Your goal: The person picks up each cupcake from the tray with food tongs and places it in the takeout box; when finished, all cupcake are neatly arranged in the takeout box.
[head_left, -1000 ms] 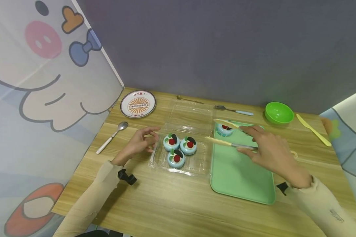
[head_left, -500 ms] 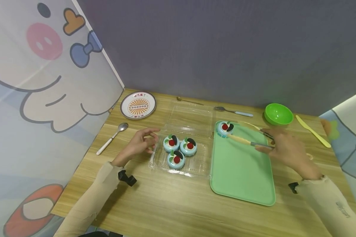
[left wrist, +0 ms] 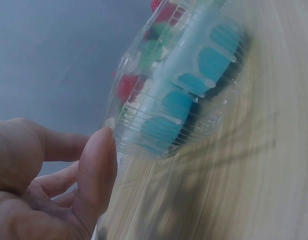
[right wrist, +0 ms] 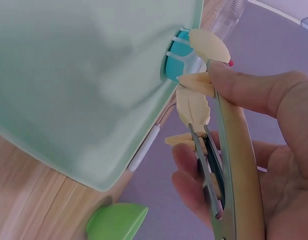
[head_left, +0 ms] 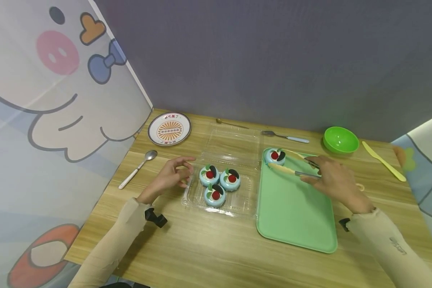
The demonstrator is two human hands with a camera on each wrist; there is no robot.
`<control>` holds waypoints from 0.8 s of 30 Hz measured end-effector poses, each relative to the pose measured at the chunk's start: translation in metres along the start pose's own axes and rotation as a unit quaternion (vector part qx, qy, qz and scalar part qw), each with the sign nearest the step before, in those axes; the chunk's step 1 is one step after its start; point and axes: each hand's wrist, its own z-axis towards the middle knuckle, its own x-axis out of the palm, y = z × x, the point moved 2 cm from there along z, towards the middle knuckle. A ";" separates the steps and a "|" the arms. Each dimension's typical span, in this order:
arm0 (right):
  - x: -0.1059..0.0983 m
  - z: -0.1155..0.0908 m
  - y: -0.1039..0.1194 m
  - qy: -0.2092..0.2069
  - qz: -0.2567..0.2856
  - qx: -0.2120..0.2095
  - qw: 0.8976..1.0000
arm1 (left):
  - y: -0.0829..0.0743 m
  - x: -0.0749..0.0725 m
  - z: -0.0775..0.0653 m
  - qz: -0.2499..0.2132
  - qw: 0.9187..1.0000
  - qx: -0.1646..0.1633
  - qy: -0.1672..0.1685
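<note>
My right hand [head_left: 333, 178] holds a pair of tongs [head_left: 302, 174] with cream-coloured tips, thumb on one arm and fingers on the other. The tongs are spread, their tips on either side of a light-blue toy cake [head_left: 275, 157] with a red berry. That cake sits in the back left corner of the green tray [head_left: 297, 216]. My left hand [head_left: 173, 173] is at the left edge of a clear plastic clamshell box [head_left: 243, 200], fingers loosely bent. In the left wrist view the thumb's tip [left wrist: 110, 125] is right at the box wall. Three similar cakes [head_left: 215, 195] sit inside.
The box's lid [head_left: 232, 144] lies folded back. Behind are a patterned plate [head_left: 169, 129], a thin long-handled spoon [head_left: 230, 123], a fork [head_left: 286, 137] and a green bowl [head_left: 341, 140]. A spoon [head_left: 138, 170] lies at left, a yellow knife [head_left: 383, 161] at right.
The tongs first overlapped the cake on the tray, drew back right, then moved slightly left again with their tips beside it. My left hand stays at the box.
</note>
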 end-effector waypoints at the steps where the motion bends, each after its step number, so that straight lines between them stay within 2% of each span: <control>1: 0.000 0.000 0.000 -0.002 0.000 -0.001 1.000 | 0.000 0.000 0.000 0.000 1.000 0.001 0.001; 14: -0.005 -0.008 -0.001 -0.007 0.001 -0.004 1.000 | -0.002 0.000 0.001 0.002 1.000 0.007 0.001; 24: -0.003 -0.010 -0.002 -0.010 -0.003 -0.004 1.000 | -0.002 0.000 0.000 0.005 1.000 -0.001 -0.002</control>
